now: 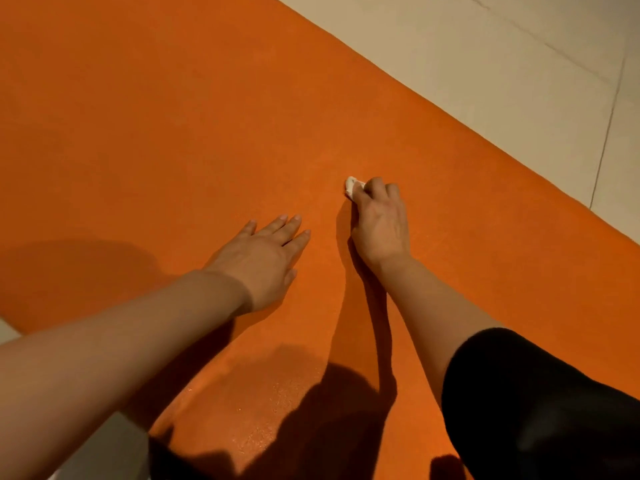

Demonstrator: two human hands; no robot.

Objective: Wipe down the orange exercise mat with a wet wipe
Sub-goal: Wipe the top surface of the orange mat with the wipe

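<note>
Orange exercise mat on floor tiles. Right hand curled over wadded wet wipe, pressed to mat at its fingertips. Left hand flat, fingers straight, beside it. Damp sheen nearer the body suggests wiping partway; far stretch likely remains.

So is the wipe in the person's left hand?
No, the white wipe is pinched under the curled fingers of the right hand, while the left hand rests flat and empty on the orange mat.
</note>
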